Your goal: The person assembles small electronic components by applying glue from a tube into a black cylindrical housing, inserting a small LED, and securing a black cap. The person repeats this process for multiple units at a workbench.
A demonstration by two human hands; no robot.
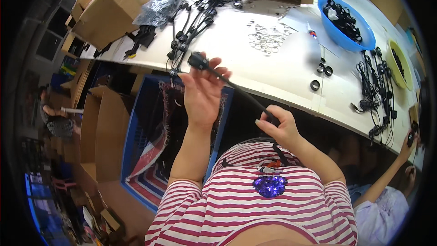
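Note:
A thick black cable [248,96] with a bulky black head [197,60] stretches slantwise between my hands, before the table's near edge. My left hand [205,93], palm turned up, has the head between thumb and curled fingers. Lower and to the right, my right hand [283,125] is closed round the cable's other part, thumb on top. Below that hand, a black length hangs against my striped shirt. On the table beyond lie black rings [315,85] and a scatter of small pale rings [268,38].
Black cable bundles [191,27] lie at the back left, more cables [373,91] at the right. A blue basin [324,18] and a yellow basin [412,79] hold black parts. A blue crate [129,155] stands below left. A co-worker's hand [409,141] is at the right.

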